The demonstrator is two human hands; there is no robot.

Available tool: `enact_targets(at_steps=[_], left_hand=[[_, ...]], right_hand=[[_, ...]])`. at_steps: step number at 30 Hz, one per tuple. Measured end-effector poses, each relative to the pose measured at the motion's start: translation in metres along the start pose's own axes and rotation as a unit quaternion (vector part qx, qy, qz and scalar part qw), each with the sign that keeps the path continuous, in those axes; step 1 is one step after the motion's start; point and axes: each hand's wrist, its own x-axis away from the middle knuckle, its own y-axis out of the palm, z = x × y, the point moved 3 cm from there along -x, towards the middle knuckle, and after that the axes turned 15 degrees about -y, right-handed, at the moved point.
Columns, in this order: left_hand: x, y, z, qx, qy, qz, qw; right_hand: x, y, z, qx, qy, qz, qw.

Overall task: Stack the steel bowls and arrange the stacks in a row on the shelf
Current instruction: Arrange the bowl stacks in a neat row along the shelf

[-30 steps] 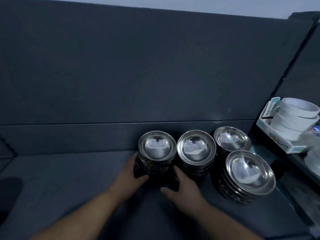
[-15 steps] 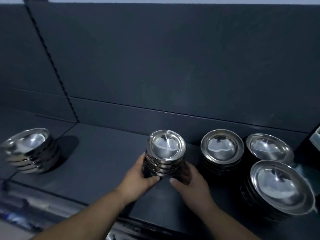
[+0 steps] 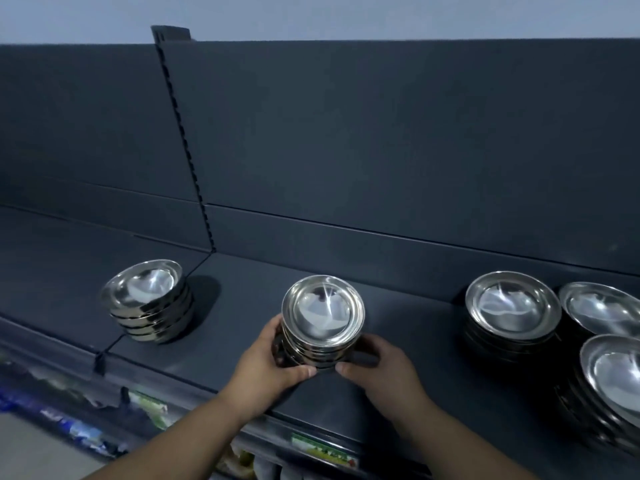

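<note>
Two hands, left (image 3: 266, 370) and right (image 3: 382, 370), closed their grip around a stack of round, mirror-bright steel bowls (image 3: 322, 318) near the dark shelf's (image 3: 415, 393) front edge; its lower bowls were hidden. Right-edge stacks (image 3: 609, 372) were cut off.

Only the person's two forearms and hands showed, entering from the bottom edge of the head view. Both forearms were bare as far as the frame reached, with no sleeve or cuff visible on either. The left hand (image 3: 266, 370) and the right hand (image 3: 382, 370) were bare too, without gloves. The fingers (image 3: 349, 368) ended in short, plain nails, seen most clearly on the thumbs. Finer detail was lost in the dim light.
</note>
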Motion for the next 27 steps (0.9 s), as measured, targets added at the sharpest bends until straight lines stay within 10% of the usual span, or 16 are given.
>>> enact_targets(at_steps=[14, 27], left_hand=[[-0.035, -0.114, -0.026, -0.044, -0.010, -0.113, 0.993], [-0.028, -0.123, 0.000, -0.161, 0.079, -0.048, 0.983]], right_hand=[[0.003, 0.111, -0.034, 0.058, 0.011, 0.046, 0.997], [0.005, 0.116, -0.050, 0.114, -0.026, 0.053, 0.992]])
